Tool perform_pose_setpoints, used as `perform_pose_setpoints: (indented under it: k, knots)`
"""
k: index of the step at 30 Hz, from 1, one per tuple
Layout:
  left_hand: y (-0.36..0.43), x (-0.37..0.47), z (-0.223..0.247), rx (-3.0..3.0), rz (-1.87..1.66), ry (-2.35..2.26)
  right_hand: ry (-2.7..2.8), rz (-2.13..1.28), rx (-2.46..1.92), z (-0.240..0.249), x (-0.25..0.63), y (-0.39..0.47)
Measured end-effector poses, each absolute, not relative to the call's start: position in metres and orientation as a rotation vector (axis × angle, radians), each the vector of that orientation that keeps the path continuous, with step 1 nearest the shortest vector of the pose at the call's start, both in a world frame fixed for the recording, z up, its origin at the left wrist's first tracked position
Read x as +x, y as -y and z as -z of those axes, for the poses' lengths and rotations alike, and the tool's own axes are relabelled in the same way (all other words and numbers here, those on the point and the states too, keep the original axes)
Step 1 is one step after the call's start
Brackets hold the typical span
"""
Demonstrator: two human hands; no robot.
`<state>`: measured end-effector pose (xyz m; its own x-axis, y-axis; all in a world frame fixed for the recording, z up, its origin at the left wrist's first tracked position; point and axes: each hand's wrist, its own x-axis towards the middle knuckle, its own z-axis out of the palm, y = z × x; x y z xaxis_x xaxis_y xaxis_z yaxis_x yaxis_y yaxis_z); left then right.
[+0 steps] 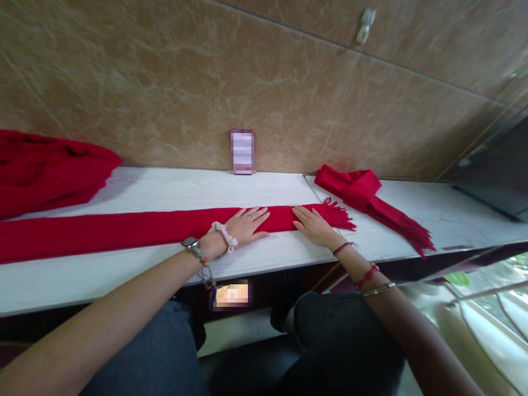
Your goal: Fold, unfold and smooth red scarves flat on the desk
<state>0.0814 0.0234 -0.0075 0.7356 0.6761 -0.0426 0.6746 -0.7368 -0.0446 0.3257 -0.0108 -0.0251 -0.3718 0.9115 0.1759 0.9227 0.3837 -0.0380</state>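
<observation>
A long red scarf [124, 230] lies flat in a narrow strip along the white table, its fringe at the right end. My left hand [246, 224] rests palm down on it, fingers spread and pointing right. Nearer the fringe, my right hand [314, 225] lies flat on the same strip with its fingertips pointing left. Neither hand grips anything. Between the two hands a short stretch of red cloth shows. Behind and right of the fringe sits a second red scarf [363, 190], folded over itself, its own fringe toward the front edge.
Bunched red cloth [49, 170] lies at the far left of the white table [157, 190]. A phone [242, 152] leans upright against the marbled wall at the back. A dark grey object [495, 165] stands at the right end. My legs are below the front edge.
</observation>
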Motion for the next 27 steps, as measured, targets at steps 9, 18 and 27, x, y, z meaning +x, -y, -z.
perform_pose_setpoints:
  k: [9, 18, 27]
  knots:
    - [-0.022, 0.058, 0.004, -2.889, -0.107, 1.232, 2.419, 0.153, -1.756, 0.015, 0.328, 0.011]
    - [-0.024, 0.043, 0.007, -2.830, -0.071, 1.369, 2.581, 0.119, -1.499, 0.011, 0.245, -0.002]
    - [-0.020, -0.025, 0.010, -2.744, -0.023, 1.444, 2.524, 0.130, -1.640, 0.024, 0.287, -0.001]
